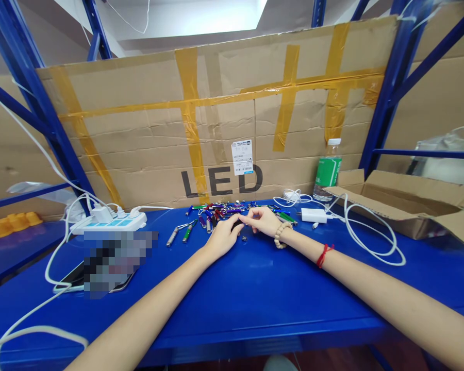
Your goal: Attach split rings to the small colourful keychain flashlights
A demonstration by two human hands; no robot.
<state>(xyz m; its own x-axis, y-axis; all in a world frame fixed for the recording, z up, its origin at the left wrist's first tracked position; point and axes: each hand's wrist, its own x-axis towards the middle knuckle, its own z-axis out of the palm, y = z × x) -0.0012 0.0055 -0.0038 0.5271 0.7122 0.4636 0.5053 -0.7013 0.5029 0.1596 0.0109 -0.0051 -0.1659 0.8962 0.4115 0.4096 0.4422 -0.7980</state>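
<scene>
In the middle of the blue table [232, 293], my two hands meet at the fingertips. My left hand [222, 238] is closed around a small dark piece [237, 223], mostly covered by the fingers. My right hand [263, 221] pinches at the end of that piece; what lies between its fingertips is too small to make out. Just behind them spreads a pile of small shiny metal tubes [216, 211] in blue, red, green, purple and silver. To the left, a silver tube [172, 237] and a green tube [187, 233] lie apart. A tiny metal part [245, 238] rests below my hands.
A power strip [127, 222] with white cables and a partly blurred flat device [112, 265] lie left. On the right are a white adapter [313, 215], a coiled cable [371, 253], a green-labelled bottle [328, 172] and an open carton [406, 206]. Taped cardboard [147, 139] stands behind.
</scene>
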